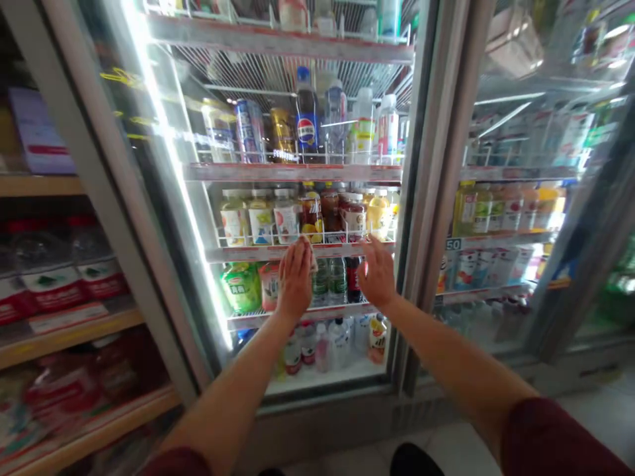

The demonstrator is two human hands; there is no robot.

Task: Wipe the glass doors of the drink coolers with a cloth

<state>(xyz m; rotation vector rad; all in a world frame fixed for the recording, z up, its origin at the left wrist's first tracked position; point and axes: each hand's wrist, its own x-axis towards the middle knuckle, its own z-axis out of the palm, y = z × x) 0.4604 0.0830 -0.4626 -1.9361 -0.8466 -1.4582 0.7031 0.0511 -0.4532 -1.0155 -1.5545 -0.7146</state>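
My left hand [296, 281] is raised in front of the middle of a lit drinks fridge, its fingers closed on a small pale cloth [313, 259] that peeks out at their right side. It is level with a shelf edge [238, 254] below a row of bottled drinks [286, 215]. To the right, my right hand [378, 274] has its fingers apart, slightly blurred, near the same shelf edge, and I see nothing in it. Whether either hand touches the shelf or glass, I cannot tell. A green pouch [241, 287] stands left of my left hand.
A cola bottle [306, 119] and cans stand on the shelf above. Small bottles [340, 344] fill the bottom. A metal door frame [436, 165] separates a second fridge section on the right. Wooden shelves [74, 340] with packaged goods flank the left.
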